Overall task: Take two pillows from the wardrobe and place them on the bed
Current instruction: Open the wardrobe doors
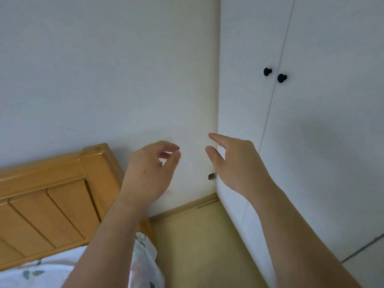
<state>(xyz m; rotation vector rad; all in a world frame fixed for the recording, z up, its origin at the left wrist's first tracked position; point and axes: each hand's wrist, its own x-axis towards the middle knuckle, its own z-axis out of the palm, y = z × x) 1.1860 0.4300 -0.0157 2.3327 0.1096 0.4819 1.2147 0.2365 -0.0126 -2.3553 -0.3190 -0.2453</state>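
Head view: our left hand [149, 173] and right hand [234, 163] hover loose, empty, near the closed wardrobe [311, 142]. Unseen pillows should be soft, light; we grip their sides.

Wardrobe [311, 142]: flat white doors, smooth and matt. Knobs [267, 71]: black, hard, with a slight sheen; I cannot tell metal from plastic. Headboard [52, 200]: honey-coloured wood with grooved panels, varnished to a gloss that catches highlights along its rounded top edge. Bed [41, 271]: covered in white cloth printed with grey-green leaves, soft and creased. Wall [104, 80]: white paint, matt and even. Floor [197, 246]: pale beige, smooth, dull finish. Skirting board [187, 206]: light wood tone, smooth. My left hand [149, 173] and right hand [239, 163]: bare skin, matt.
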